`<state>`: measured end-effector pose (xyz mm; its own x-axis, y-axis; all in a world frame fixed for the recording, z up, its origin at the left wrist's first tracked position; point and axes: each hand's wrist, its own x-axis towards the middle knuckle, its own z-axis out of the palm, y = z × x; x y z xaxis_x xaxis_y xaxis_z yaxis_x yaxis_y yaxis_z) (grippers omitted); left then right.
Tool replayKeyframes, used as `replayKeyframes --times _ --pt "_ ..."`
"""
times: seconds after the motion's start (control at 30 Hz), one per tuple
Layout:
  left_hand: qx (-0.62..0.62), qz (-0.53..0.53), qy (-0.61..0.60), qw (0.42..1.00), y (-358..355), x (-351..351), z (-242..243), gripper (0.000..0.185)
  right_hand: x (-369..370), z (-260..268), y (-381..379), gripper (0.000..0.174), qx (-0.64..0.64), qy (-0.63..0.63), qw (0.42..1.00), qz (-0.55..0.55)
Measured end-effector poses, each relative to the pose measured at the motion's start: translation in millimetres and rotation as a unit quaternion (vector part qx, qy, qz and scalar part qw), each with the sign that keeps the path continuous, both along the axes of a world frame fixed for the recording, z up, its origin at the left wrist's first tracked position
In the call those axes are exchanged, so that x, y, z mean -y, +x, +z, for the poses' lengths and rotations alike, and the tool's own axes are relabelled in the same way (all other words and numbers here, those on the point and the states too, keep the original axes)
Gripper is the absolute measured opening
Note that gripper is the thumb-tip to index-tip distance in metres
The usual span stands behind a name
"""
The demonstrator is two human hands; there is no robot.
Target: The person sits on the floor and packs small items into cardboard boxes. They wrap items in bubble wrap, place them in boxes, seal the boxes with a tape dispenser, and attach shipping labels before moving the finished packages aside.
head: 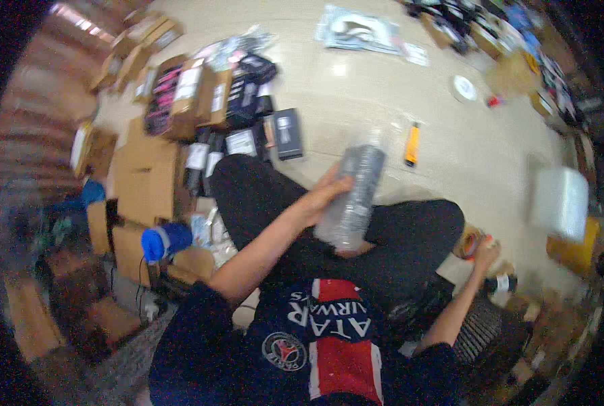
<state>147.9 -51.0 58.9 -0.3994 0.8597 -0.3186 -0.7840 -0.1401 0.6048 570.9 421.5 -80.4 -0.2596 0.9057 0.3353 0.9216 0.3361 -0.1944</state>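
My left hand (pixel 328 195) grips a grey, box-like package in clear bubble wrap (pixel 359 190), tilted above my crossed legs. The wrap is blurred, and what lies inside cannot be made out. Off to the right, my right hand (pixel 486 252) is closed around the orange-red part of a tape dispenser (pixel 469 244) beside my knee. A yellow utility knife (pixel 412 144) lies on the floor just beyond the package.
Labelled cartons and dark parcels (pixel 200 96) crowd the left. A bubble-wrap roll (pixel 560 203) stands at right. A white tape roll (pixel 465 89) and a plastic-bagged item (pixel 358 30) lie ahead. A blue roll (pixel 166 240) rests near an open carton (pixel 144 172).
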Motion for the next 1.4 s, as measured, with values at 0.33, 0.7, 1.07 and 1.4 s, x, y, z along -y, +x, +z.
replayKeyframes --times 0.33,0.7,1.07,1.4 --pt "-0.306 0.145 -0.119 0.933 6 -32 23 0.094 273 192 -334 0.086 -0.356 -0.635 0.568 0.383" --pt "-0.477 0.458 -0.502 0.557 -191 440 19 0.038 273 43 -419 0.097 0.155 -0.175 0.889 0.393" --pt "-0.530 -0.004 -0.748 0.399 -175 649 -137 0.056 246 33 -392 0.102 0.150 -0.161 0.908 0.356" --pt "-0.443 -0.040 -0.810 0.381 -178 640 -127 0.056 193 29 -345 0.098 0.147 -0.165 0.944 0.246"
